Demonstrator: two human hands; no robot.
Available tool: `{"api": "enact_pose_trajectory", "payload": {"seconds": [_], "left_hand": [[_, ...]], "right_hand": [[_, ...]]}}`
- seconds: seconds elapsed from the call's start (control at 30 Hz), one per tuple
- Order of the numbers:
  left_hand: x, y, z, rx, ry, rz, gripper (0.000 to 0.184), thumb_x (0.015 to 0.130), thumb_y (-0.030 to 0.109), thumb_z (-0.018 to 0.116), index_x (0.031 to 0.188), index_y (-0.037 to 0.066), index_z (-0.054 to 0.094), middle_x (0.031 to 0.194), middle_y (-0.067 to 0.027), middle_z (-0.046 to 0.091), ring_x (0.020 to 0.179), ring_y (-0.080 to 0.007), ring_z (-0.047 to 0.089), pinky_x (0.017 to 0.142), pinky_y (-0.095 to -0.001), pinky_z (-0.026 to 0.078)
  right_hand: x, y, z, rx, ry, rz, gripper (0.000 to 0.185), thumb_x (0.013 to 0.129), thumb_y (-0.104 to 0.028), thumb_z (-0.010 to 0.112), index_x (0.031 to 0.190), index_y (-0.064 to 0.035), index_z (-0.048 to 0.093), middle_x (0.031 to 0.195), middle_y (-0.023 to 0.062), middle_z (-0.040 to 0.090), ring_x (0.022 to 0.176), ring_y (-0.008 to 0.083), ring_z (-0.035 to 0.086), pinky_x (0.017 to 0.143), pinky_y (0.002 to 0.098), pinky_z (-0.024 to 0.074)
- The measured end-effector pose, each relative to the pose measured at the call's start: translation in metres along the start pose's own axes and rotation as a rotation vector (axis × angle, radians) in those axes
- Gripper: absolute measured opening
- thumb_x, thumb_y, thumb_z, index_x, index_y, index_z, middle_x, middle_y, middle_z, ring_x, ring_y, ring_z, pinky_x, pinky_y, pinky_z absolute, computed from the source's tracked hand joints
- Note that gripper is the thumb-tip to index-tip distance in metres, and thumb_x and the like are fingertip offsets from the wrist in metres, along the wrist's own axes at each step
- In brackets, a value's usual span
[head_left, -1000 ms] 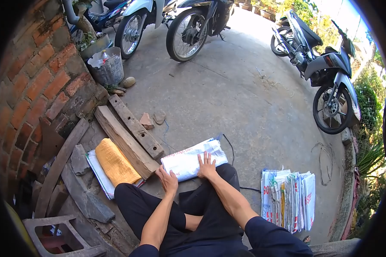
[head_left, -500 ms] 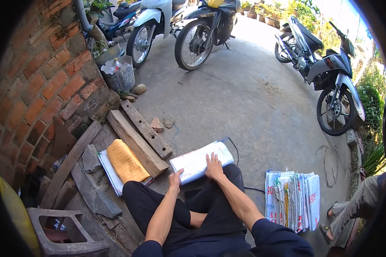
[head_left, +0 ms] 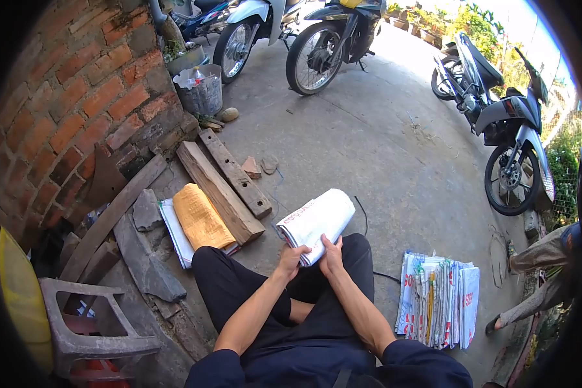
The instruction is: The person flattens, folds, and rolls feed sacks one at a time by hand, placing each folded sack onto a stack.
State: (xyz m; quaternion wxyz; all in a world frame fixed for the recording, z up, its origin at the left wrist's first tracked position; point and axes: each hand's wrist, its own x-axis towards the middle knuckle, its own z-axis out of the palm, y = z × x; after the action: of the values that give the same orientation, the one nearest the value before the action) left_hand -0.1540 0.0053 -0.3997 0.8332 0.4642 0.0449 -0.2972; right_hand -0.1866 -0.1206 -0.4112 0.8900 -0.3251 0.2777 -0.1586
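A folded white sack [head_left: 318, 220] with red print is held up in front of my crossed legs, tilted with its far end to the right. My left hand [head_left: 291, 260] grips its near left corner, thumb on top. Close beside it, my right hand [head_left: 332, 255] grips the near edge, also with the thumb on top. The fingers under the sack are hidden. To my right stands a tight row of folded sacks [head_left: 437, 301], mostly white with red print. On my left, a folded orange sack [head_left: 202, 216] lies over white ones.
Timber beams [head_left: 220, 191] and stone slabs [head_left: 150, 258] lie to the left by the brick wall [head_left: 90, 97]. A plastic stool [head_left: 97, 346] is at lower left. Motorbikes [head_left: 320, 55] stand ahead, another motorbike [head_left: 498, 116] at right. A person's legs [head_left: 530, 278] show at the right edge.
The folded sack has been lifted and turned, its far end now higher. My right hand has moved from lying flat on top to gripping the near edge beside my left hand. The person at right has shifted.
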Motion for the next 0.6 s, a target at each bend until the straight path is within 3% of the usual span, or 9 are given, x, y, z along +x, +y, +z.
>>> {"api": "enact_pose_trajectory", "payload": {"seconds": [0.03,0.13,0.3,0.5,0.6], "left_hand": [[-0.003,0.001,0.003,0.066,-0.009,0.037,0.054,0.074,-0.001,0.06,0.126,-0.006,0.049,0.118,-0.0144,0.06,0.104,-0.0245,0.063,0.091,-0.0345,0.051],[-0.009,0.013,0.008,0.062,-0.002,0.096,0.058,0.076,0.003,0.063,0.13,-0.005,0.046,0.12,-0.0146,0.059,0.107,-0.0251,0.062,0.092,-0.0342,0.051],[-0.002,0.028,-0.003,-0.174,-0.066,-0.05,0.06,0.091,0.034,0.055,0.136,-0.003,0.041,0.129,-0.0168,0.056,0.115,-0.0257,0.059,0.098,-0.0364,0.047],[0.007,0.03,-0.016,-0.233,-0.012,-0.051,0.053,0.093,0.03,0.053,0.133,-0.004,0.044,0.127,-0.0178,0.057,0.116,-0.0267,0.058,0.101,-0.0377,0.045],[-0.006,0.042,-0.014,-0.214,0.204,-0.059,0.038,0.091,0.019,0.057,0.12,-0.004,0.054,0.111,-0.0128,0.064,0.102,-0.0229,0.063,0.091,-0.035,0.049]], "right_hand": [[0.003,-0.001,-0.005,-0.009,-0.005,0.001,0.079,0.088,-0.008,0.065,0.148,-0.0117,0.014,0.133,0.016,0.045,0.122,0.0303,0.048,0.105,0.0486,0.0386],[0.021,0.005,-0.026,0.168,-0.163,0.246,0.056,0.085,-0.005,0.067,0.134,0.0,0.042,0.129,0.0147,0.054,0.121,0.0299,0.05,0.109,0.0462,0.0361],[0.014,-0.005,-0.02,0.123,-0.131,0.368,0.059,0.082,-0.003,0.067,0.134,0.0017,0.041,0.13,0.0158,0.053,0.123,0.0317,0.049,0.112,0.0465,0.0328],[0.017,-0.007,-0.017,0.059,-0.132,0.411,0.059,0.08,0.0,0.067,0.133,0.0039,0.042,0.128,0.0163,0.053,0.122,0.0312,0.049,0.111,0.045,0.0333],[0.009,-0.009,-0.008,-0.012,-0.175,0.452,0.053,0.082,-0.003,0.066,0.13,0.0062,0.044,0.126,0.0163,0.055,0.12,0.03,0.052,0.11,0.0437,0.0352]]}}
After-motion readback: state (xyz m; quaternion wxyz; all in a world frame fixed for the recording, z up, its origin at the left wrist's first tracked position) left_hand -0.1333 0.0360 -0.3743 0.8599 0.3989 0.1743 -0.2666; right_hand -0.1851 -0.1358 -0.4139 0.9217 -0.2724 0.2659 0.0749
